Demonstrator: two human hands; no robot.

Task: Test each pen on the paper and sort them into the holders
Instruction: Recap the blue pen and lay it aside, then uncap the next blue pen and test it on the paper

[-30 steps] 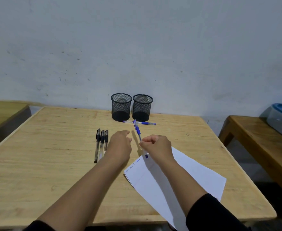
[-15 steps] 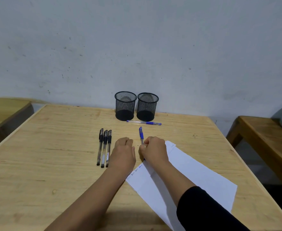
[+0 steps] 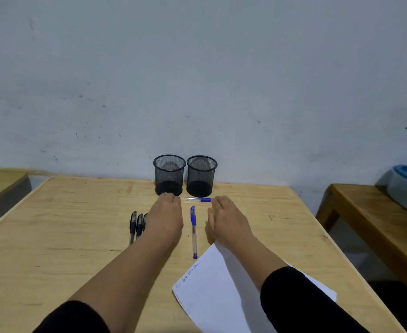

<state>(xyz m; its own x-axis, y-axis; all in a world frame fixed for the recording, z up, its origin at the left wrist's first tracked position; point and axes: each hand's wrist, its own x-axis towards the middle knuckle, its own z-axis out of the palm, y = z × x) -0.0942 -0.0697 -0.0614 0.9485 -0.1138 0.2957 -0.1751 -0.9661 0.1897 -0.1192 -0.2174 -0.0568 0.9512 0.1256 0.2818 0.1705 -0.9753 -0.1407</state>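
Small blue scribbles on the paper [image 3: 224, 289] are unreadable. Both hands, left [image 3: 166, 218] and right [image 3: 229, 221], reach forward empty, fingers loosely apart, flanking a capped blue pen [image 3: 193, 230] lying on the bench [image 3: 65, 236]; another blue pen [image 3: 197, 199] lies before two mesh holders [image 3: 169, 175], three black pens [image 3: 136, 224] left.

Blue pen [image 3: 193, 230] lies between hands; second pen [image 3: 197, 199] fronts holders [image 3: 200, 175].
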